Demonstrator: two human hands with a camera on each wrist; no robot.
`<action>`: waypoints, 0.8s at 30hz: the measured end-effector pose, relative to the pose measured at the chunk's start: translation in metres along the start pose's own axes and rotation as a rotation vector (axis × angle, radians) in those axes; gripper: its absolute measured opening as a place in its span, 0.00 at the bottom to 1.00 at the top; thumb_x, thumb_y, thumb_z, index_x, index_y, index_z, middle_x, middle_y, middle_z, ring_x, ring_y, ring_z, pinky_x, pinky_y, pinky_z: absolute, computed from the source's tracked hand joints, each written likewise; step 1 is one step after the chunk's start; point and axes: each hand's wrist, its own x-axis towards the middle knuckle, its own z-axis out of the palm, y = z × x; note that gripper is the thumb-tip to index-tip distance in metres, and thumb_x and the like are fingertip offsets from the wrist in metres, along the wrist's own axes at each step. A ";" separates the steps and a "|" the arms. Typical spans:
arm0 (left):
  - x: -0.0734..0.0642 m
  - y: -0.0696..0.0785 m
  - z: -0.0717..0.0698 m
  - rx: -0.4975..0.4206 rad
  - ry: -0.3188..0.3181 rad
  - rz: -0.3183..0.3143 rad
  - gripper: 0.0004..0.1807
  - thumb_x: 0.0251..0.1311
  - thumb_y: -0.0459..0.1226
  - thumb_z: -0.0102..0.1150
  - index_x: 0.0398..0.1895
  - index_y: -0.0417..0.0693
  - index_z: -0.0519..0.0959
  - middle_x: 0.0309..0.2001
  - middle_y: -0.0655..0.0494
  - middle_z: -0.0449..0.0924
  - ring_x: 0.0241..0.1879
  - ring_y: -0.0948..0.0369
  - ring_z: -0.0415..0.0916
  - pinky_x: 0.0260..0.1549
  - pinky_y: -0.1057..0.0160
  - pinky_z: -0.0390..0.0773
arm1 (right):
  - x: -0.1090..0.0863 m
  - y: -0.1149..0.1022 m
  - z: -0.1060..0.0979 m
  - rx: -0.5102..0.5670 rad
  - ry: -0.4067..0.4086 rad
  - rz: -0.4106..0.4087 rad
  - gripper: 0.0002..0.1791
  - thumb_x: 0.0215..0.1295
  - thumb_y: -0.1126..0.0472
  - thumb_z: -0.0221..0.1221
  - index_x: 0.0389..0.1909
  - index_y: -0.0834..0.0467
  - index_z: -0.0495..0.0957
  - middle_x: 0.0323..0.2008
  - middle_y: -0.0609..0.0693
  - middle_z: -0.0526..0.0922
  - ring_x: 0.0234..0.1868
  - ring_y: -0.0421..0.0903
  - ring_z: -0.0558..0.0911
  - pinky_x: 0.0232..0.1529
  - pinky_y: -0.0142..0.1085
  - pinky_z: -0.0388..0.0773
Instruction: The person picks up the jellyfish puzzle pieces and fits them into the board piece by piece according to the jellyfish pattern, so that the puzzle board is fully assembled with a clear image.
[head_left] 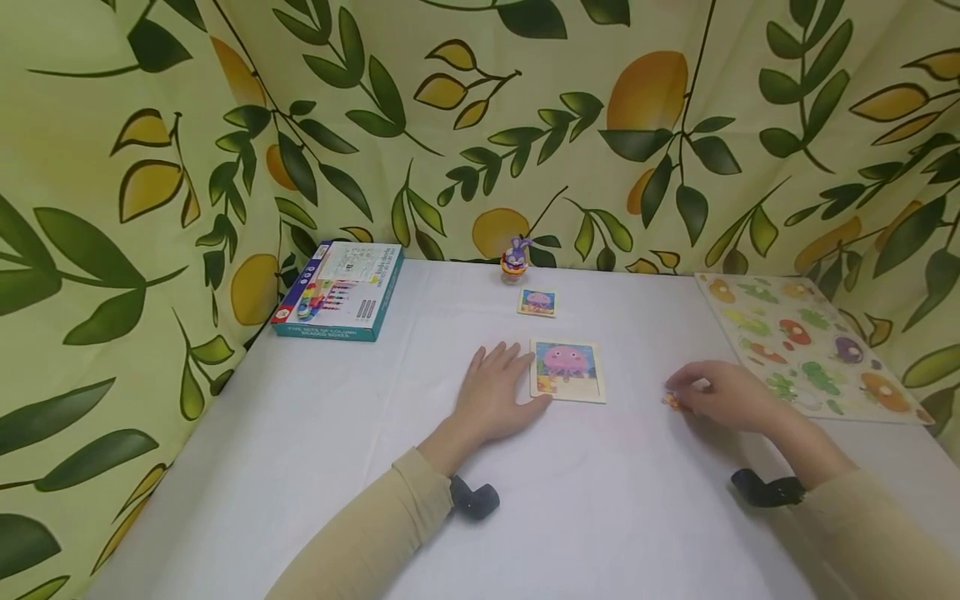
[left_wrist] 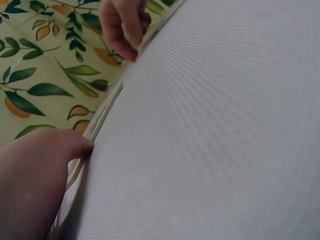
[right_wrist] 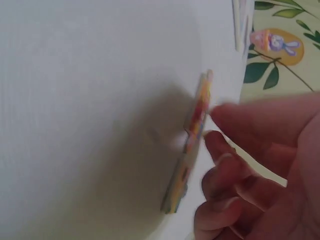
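A wooden puzzle board (head_left: 567,360) with a pink octopus picture lies flat on the white table; a pale unfilled area shows at its lower right. My left hand (head_left: 497,392) rests beside it, fingers extended along the left side and the thumb at the near left corner. In the left wrist view that thumb (left_wrist: 75,144) meets the board's edge. To the right of the board, my right hand (head_left: 720,398) pinches a small colourful puzzle piece (head_left: 671,402) low over the table. Seen nearly edge-on in the right wrist view, the puzzle piece (right_wrist: 195,122) is tilted at the fingertips.
Behind the board lies a small octopus picture card (head_left: 537,302), with a purple rabbit figurine (head_left: 516,257) farther back. A flat teal-sided box (head_left: 337,290) is at the back left. Right of the right hand lies a vegetable picture board (head_left: 813,346). Leaf-patterned cloth (head_left: 450,167) hangs behind the table.
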 end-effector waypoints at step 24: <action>-0.002 0.001 0.001 -0.018 0.016 0.008 0.40 0.66 0.63 0.52 0.76 0.53 0.69 0.77 0.52 0.62 0.79 0.53 0.50 0.78 0.48 0.40 | 0.003 -0.012 0.012 0.111 0.048 -0.006 0.10 0.64 0.57 0.70 0.41 0.55 0.80 0.36 0.47 0.82 0.36 0.48 0.77 0.34 0.39 0.76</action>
